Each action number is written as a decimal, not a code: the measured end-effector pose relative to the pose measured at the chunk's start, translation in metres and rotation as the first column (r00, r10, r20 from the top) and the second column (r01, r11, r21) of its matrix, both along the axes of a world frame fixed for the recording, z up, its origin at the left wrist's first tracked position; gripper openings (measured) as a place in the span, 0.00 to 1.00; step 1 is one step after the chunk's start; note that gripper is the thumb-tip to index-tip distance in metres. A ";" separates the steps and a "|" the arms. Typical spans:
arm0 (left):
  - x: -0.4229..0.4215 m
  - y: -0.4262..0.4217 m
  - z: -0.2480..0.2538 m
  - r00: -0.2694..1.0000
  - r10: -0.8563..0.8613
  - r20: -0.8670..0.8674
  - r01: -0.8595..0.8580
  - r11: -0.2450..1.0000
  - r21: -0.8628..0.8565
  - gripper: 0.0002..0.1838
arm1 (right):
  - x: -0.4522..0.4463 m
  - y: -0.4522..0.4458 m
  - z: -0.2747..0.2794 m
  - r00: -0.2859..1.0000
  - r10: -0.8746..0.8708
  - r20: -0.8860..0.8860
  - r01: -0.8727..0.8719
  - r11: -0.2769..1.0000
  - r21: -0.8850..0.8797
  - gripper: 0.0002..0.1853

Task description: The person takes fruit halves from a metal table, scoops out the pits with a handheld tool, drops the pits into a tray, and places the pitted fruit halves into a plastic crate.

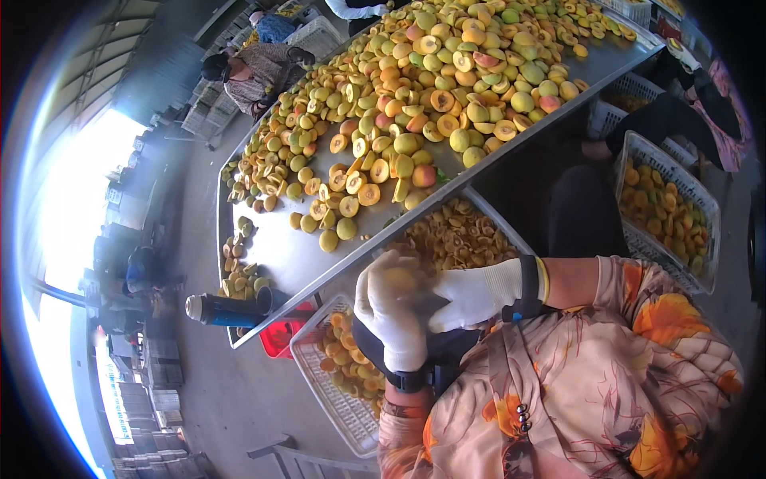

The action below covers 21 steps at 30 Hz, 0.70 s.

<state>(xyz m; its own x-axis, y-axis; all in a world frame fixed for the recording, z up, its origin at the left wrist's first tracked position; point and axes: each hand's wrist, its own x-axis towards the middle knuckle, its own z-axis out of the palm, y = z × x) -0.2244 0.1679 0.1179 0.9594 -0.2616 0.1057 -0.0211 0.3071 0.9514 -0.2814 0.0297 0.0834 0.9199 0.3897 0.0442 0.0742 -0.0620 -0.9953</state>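
Head view: at left, a blue-and-black bottle (231, 310) is seen at the corner of the metal table (271, 249); whether any lettering is borne by it cannot be told. Below, a red tub (277, 340) is partly covered. Across the table, fruit (439, 100) is heaped, mostly halved, yellow-green outside, orange within, some skins blushed red. By the near edge, yellow halves are held in the left crate (323, 403). The white-gloved left hand (388, 307) is curled around a small yellow-brown piece (401, 279), blurred, just above the lap. The right hand (471, 295), gloved too, is brought against it; its fingertips' grip cannot be told. Brown scraps (459, 231) are piled beyond; at far right, the right crate (661, 257) is loaded with fruit.
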 end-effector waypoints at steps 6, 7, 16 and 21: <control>0.012 -0.002 -0.007 0.969 -0.167 0.184 0.141 0.979 0.145 0.24 | 0.001 -0.014 0.010 0.969 0.169 -0.181 -0.147 0.981 0.128 0.08; 0.012 -0.002 -0.006 0.974 -0.184 0.135 0.170 0.979 0.109 0.25 | 0.001 -0.013 0.008 0.957 0.200 -0.208 -0.164 0.970 0.181 0.07; 0.021 -0.019 -0.016 0.774 -0.381 -0.505 0.106 0.865 -0.490 0.25 | 0.005 -0.033 0.011 0.616 0.678 -0.401 -0.196 0.625 0.755 0.10; 0.046 0.025 -0.028 0.961 0.029 -0.276 -0.060 0.993 -0.106 0.26 | 0.016 -0.048 0.002 0.749 0.549 -0.371 -0.307 0.784 0.540 0.11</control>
